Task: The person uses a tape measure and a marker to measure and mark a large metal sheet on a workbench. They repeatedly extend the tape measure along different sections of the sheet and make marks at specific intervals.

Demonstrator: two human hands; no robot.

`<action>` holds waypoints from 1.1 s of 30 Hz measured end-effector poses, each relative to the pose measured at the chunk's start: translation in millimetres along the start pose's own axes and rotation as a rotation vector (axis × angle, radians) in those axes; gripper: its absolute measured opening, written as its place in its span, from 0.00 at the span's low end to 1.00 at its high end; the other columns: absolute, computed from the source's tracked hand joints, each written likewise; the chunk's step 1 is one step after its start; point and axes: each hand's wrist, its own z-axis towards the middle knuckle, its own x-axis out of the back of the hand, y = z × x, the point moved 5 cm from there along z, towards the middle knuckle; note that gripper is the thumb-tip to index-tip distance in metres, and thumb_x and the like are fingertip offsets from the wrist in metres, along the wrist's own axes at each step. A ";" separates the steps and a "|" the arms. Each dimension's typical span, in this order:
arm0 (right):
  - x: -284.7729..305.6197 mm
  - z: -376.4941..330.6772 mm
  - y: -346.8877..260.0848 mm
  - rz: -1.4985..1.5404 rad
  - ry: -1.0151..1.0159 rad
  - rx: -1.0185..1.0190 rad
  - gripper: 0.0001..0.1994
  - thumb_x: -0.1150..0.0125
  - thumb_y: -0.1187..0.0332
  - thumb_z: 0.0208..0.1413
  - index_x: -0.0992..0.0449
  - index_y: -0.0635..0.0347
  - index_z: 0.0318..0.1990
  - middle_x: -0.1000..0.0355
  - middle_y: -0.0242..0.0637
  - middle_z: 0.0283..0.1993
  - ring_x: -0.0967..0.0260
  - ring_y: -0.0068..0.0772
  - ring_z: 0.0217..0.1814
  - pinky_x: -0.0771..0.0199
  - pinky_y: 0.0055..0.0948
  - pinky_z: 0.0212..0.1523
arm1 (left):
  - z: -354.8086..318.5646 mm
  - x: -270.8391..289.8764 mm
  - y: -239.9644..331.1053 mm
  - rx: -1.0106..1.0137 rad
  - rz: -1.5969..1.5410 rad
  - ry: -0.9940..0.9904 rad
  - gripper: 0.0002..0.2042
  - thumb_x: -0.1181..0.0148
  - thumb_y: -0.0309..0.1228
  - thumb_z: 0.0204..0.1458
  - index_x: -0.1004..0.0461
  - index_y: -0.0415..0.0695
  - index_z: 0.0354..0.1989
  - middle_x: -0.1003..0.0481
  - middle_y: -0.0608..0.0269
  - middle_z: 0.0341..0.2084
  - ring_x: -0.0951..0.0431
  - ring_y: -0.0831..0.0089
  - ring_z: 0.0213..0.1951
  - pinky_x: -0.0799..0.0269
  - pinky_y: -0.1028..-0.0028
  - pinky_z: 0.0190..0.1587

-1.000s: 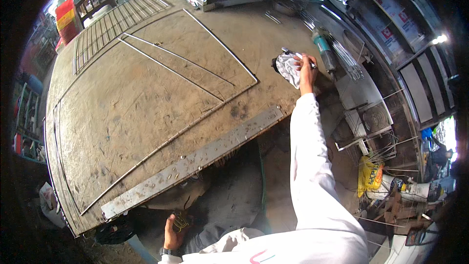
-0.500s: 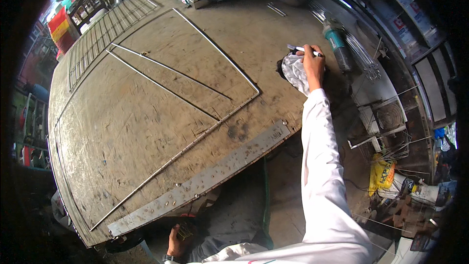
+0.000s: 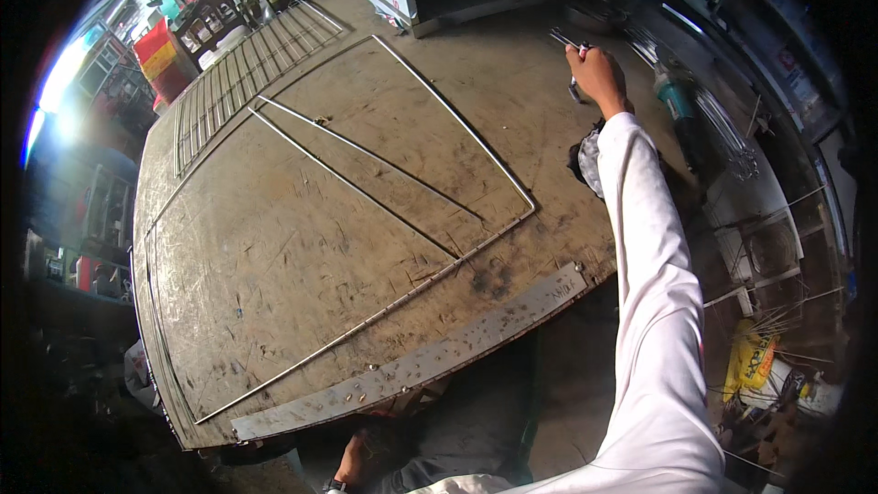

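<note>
At short rods, the right hand clasps a marker; left hand (shadowed) unclear.

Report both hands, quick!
Left hand: too dark to tell its grip.
Right hand: closed on a marker pen, at thin metal rods; grip on those can't be told.

One pen (two diagonal rods)

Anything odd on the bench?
Nothing looks broken. Two rods lie slantwise inside the wire frame, out of line with its sides. Small bits litter the metal strip as if unswept, and a dark stain marks the bench beside it.
</note>
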 end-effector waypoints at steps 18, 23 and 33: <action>28.5 -21.0 86.7 -0.147 0.392 -0.297 0.25 0.49 0.46 0.57 0.18 0.60 0.27 0.20 0.56 0.34 0.23 0.67 0.39 0.23 0.53 0.42 | 14.8 43.8 -7.7 -0.087 0.471 0.072 0.23 0.51 0.44 0.65 0.27 0.36 0.56 0.20 0.54 0.49 0.19 0.60 0.49 0.24 0.60 0.55; 30.8 -14.3 147.3 0.074 -0.003 -0.340 0.28 0.45 0.41 0.57 0.18 0.62 0.27 0.23 0.40 0.19 0.21 0.46 0.28 0.24 0.42 0.35 | 9.2 -18.2 17.4 0.025 0.214 0.075 0.23 0.52 0.43 0.65 0.28 0.35 0.58 0.22 0.53 0.50 0.21 0.64 0.52 0.26 0.63 0.58; 14.6 -28.0 106.2 0.450 -0.176 -0.126 0.28 0.45 0.41 0.63 0.19 0.60 0.31 0.24 0.32 0.20 0.27 0.23 0.22 0.31 0.28 0.29 | 29.4 25.9 0.7 0.056 0.129 0.060 0.20 0.47 0.39 0.64 0.27 0.37 0.57 0.22 0.55 0.47 0.20 0.64 0.48 0.23 0.67 0.53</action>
